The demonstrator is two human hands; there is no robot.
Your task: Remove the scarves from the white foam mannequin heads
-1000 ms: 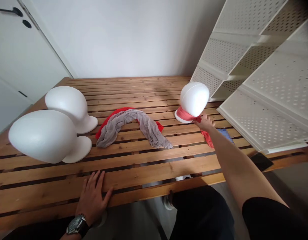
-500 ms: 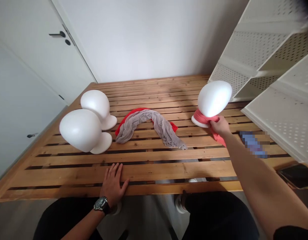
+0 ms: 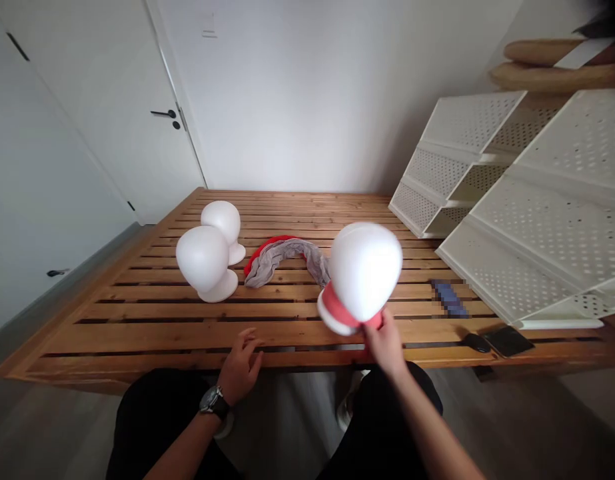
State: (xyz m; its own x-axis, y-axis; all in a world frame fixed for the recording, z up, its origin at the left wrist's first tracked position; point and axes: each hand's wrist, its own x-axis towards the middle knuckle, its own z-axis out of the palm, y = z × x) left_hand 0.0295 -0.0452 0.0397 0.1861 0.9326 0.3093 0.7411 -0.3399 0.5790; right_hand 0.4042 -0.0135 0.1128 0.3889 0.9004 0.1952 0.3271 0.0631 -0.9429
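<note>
My right hand (image 3: 384, 343) has hold of a white foam head (image 3: 364, 272). My fingers are closed tight on its pink cloth (image 3: 336, 309) and its round foot. Before, this head stood on the counter (image 3: 287, 333) by the shelves. Now I have picked it up and brought it close to me. It is up in the air over the near edge of the counter, and it leans to one side.

My left hand (image 3: 240, 367) is open, with the fingers a bit curled, at the near edge. It holds nothing. There is a black watch (image 3: 213, 403) on that wrist, but I can't read it.

Two more foam heads (image 3: 203, 259) (image 3: 221, 223) stand on the left. A gray scarf (image 3: 272, 269) lies on a red cloth (image 3: 270, 243) beside them. On the right are a blurry blue thing (image 3: 450, 298), a black phone (image 3: 508, 341) and white shelves with holes (image 3: 552, 233). A small paper (image 3: 208, 27) is on the wall, but it is too small to read.
</note>
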